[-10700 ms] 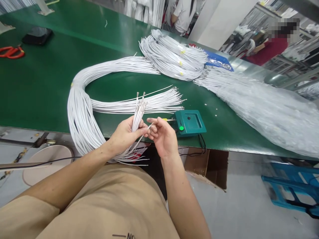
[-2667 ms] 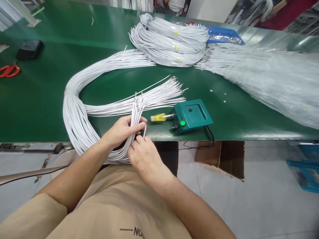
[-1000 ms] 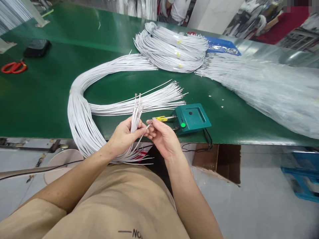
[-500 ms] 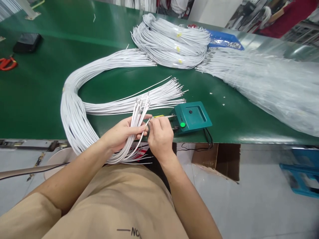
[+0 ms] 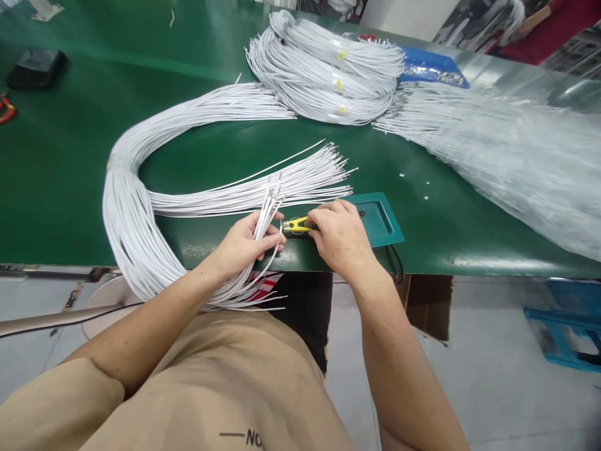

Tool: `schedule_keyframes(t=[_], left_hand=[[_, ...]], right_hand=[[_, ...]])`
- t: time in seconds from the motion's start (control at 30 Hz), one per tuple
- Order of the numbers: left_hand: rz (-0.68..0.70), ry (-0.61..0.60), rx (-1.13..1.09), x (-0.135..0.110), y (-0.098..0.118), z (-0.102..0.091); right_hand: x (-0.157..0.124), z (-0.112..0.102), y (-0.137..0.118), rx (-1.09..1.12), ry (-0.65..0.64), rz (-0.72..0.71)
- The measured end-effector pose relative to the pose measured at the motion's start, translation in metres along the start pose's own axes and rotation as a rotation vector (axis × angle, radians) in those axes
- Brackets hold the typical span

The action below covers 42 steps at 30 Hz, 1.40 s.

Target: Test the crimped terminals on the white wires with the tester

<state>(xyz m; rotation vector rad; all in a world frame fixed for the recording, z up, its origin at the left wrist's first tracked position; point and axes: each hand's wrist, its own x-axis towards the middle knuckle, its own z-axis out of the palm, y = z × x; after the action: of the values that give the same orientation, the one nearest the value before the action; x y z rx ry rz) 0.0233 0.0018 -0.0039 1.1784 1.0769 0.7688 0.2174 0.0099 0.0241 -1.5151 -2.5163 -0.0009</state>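
Observation:
My left hand is closed round a bunch of white wires, their ends fanning up past the fingers. One wire stands apart at the fingertips. My right hand grips small yellow-handled pliers or cutters, whose metal jaws reach that wire's tip; whether they close on it I cannot tell. Behind the right hand sits a teal box with a recessed top, partly covered by the hand. A long loop of white wires curves over the green table on the left, its ends lying beyond my hands.
Coiled white wires lie at the back beside a blue tray of small metal parts. Plastic-covered wires spread along the right. A black object and orange-handled tool are far left. A cardboard box stands below the table.
My right hand has moved right from the left fingertips and now holds the yellow-handled tool, which lay by the teal box. Its jaws now point at the wire. The view has shifted slightly.

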Motion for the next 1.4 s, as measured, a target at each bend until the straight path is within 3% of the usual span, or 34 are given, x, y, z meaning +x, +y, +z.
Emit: schedule_keyframes(t=[0.53,0.77,0.87,1.0,1.23,1.4], left_hand=[[-0.05,0.135,0.241,0.009,-0.003,0.004],[-0.051,0.088,0.174,0.008,-0.003,-0.003],[-0.018,0.103,0.165,0.004,-0.001,-0.008],[-0.011,0.086,0.132,-0.003,0.003,-0.014],[-0.046,-0.001,-0.033,-0.011,0.0,-0.02],[-0.053,0.048,-0.008,-0.018,-0.001,-0.026]], right_hand=[[0.003,0.0,0.002,0.071,0.061,0.045],[-0.009,0.0,-0.034,0.27,0.209,0.046],[-0.02,0.013,-0.061,0.293,0.118,-0.09],[-0.032,0.03,-0.09,0.163,0.01,-0.245],[-0.036,0.034,-0.116,-0.007,0.021,-0.225],[-0.044,0.015,-0.115,0.3,-0.269,-0.167]])
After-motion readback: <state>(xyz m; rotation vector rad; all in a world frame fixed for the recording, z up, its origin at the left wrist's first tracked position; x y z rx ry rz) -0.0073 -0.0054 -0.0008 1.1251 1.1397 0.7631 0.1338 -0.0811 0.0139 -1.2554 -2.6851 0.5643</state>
